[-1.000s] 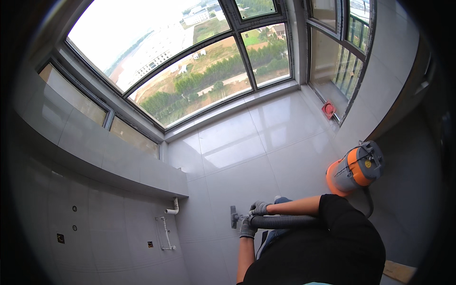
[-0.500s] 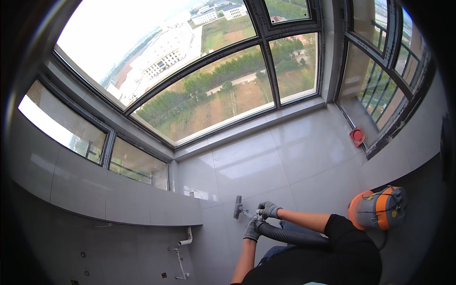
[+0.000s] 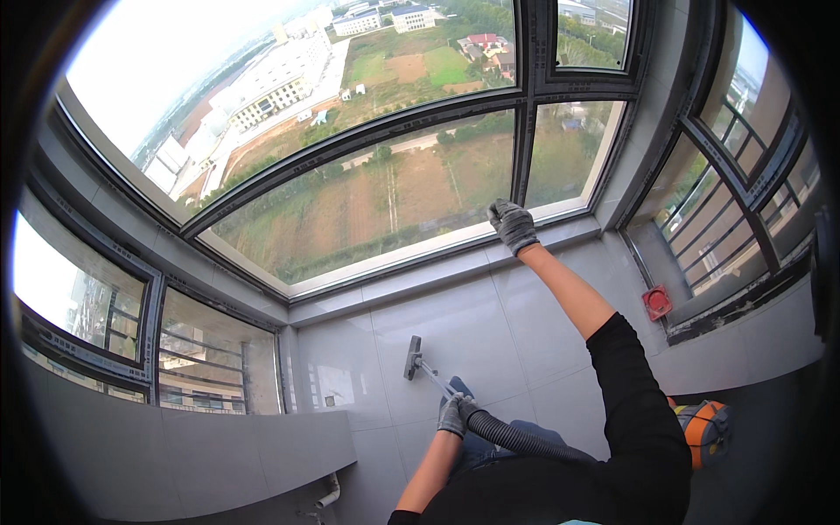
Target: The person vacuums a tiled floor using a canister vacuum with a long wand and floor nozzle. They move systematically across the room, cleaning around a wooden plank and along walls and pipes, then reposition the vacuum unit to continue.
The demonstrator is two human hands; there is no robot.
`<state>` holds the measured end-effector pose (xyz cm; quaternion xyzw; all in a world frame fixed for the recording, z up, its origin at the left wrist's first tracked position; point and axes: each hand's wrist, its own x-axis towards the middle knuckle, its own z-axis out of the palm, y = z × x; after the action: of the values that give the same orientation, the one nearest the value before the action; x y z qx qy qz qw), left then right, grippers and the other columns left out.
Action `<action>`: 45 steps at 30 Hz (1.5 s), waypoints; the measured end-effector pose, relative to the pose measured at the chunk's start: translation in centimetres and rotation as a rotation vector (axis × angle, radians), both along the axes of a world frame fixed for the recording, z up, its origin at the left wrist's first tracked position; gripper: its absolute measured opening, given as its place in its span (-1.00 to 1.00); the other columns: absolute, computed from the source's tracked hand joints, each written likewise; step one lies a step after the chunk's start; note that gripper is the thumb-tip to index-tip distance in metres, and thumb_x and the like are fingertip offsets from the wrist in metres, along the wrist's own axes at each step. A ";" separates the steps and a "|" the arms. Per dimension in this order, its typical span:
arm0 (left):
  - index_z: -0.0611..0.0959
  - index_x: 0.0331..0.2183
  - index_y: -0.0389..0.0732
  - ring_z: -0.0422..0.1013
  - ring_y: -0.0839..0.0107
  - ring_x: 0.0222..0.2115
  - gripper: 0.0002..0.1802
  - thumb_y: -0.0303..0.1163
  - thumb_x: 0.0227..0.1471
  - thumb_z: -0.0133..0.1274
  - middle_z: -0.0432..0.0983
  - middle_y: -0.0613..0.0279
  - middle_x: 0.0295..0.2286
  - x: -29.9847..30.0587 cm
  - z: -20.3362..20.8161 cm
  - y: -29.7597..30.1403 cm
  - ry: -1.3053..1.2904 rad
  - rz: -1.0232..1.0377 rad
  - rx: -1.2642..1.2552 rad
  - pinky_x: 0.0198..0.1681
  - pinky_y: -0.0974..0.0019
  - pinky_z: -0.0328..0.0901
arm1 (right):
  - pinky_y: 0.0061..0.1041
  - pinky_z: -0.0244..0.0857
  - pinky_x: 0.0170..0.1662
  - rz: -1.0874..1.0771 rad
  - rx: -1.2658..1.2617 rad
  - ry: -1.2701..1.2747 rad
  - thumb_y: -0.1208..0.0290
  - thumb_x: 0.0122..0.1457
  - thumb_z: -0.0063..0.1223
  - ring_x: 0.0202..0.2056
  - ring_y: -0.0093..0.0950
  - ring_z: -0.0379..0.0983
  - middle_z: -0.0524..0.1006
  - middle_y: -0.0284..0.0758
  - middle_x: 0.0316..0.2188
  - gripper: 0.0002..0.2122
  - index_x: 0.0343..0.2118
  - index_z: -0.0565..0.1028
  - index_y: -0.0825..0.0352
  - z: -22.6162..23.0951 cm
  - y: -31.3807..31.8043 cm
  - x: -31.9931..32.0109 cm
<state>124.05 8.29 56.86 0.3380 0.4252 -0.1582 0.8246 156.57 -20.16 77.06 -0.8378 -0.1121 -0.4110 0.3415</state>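
Note:
My left hand [image 3: 453,416], in a grey glove, is closed round the vacuum cleaner wand where it meets the black ribbed hose [image 3: 516,437]. The light grey wand [image 3: 430,372] slants down and away to a flat grey floor nozzle [image 3: 413,358], which rests on the tiles. My right hand [image 3: 513,225], gloved as well, is raised at the end of an outstretched arm, in front of the low sill of the big window. Its fingers are curled into a fist; whether anything is inside cannot be seen. The orange and grey vacuum cleaner [image 3: 705,433] stands behind my right arm, partly hidden.
Large dark-framed windows [image 3: 367,157] surround the corner, with a raised tiled sill [image 3: 420,284] below. A low tiled wall [image 3: 262,455] runs along the left, with a white pipe [image 3: 329,492] by its end. A red square object [image 3: 656,303] sits at the right window's edge.
My right hand has left the wand and moved up and away toward the window. The left hand keeps its hold, and the nozzle appears slightly farther left as the view has shifted.

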 end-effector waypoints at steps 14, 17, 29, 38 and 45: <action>0.48 -0.48 -0.21 0.38 0.18 -0.56 -0.80 -0.29 0.07 -0.05 0.43 0.13 -0.59 14.0 5.9 7.8 0.089 -0.061 -0.052 -0.38 0.11 0.36 | -0.32 0.42 -0.38 -0.481 -0.409 0.016 0.35 0.09 -0.11 -0.40 -0.33 0.53 0.55 -0.27 -0.50 -0.83 -0.52 0.53 0.21 12.8 4.8 40.6; 0.46 -0.43 -0.29 0.39 0.10 -0.56 -0.69 -0.22 0.12 -0.19 0.47 -0.03 -0.56 15.4 5.4 9.0 0.124 0.009 -0.003 -0.42 0.08 0.37 | -0.33 0.42 -0.38 -0.441 -0.488 0.100 0.34 0.08 -0.10 -0.39 -0.32 0.53 0.55 -0.27 -0.47 -0.83 -0.50 0.54 0.22 11.3 5.5 44.4; 0.44 -0.50 -0.17 0.33 0.17 -0.53 -0.78 -0.23 0.00 -0.05 0.38 0.13 -0.60 16.2 1.4 10.2 0.100 0.351 -0.177 -0.38 0.10 0.30 | -0.44 0.36 -0.19 -0.044 0.393 -0.051 0.36 0.08 0.14 -0.33 -0.36 0.51 0.58 -0.28 -0.32 -0.85 -0.29 0.62 0.22 8.0 4.8 45.9; 0.44 -0.51 -0.17 0.35 0.21 -0.55 -0.77 -0.25 0.10 -0.09 0.40 0.13 -0.59 14.6 3.8 5.8 0.109 0.637 -0.009 -0.43 0.11 0.32 | -0.52 0.40 -0.42 1.086 -0.021 1.689 -0.21 0.18 -0.23 -0.46 -0.49 0.52 0.57 -0.21 -0.43 -0.40 -0.16 0.45 0.36 -1.1 16.9 11.2; 0.52 -0.43 -0.28 0.45 0.26 -0.60 -0.82 -0.35 0.09 0.01 0.48 0.12 -0.60 10.2 5.2 4.4 0.160 0.922 0.048 -0.50 0.20 0.41 | -0.33 0.45 -0.21 1.211 0.186 2.613 0.00 0.11 0.07 -0.31 -0.30 0.53 0.56 -0.15 -0.31 -0.47 -0.06 0.40 0.42 -3.4 17.8 -10.7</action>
<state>134.30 12.72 62.09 0.1193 0.5968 0.2092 0.7654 145.85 -2.38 73.70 -0.4074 -0.0301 0.8350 0.3687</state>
